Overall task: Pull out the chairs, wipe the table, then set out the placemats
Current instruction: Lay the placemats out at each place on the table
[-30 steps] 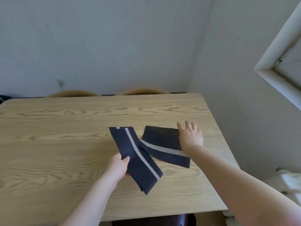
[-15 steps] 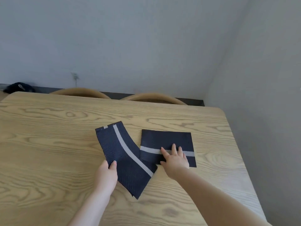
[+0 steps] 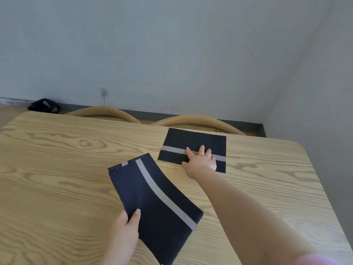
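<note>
Two dark navy placemats with a grey stripe are on the light wooden table (image 3: 57, 169). The far placemat (image 3: 193, 142) lies flat near the table's far edge, in front of the right chair back. My right hand (image 3: 200, 159) presses on its near edge with straight, spread fingers. The near placemat (image 3: 152, 203) lies at an angle closer to me. My left hand (image 3: 126, 232) pinches its left near edge, thumb on top.
Two curved tan chair backs (image 3: 107, 111) (image 3: 196, 120) show beyond the table's far edge, against the grey wall. A dark object (image 3: 44, 106) lies on the floor at the back left. The side wall runs close along the table's right edge.
My right hand has slid the far placemat away toward the table's far edge, so the two mats no longer overlap. My left hand keeps hold of the near mat.
</note>
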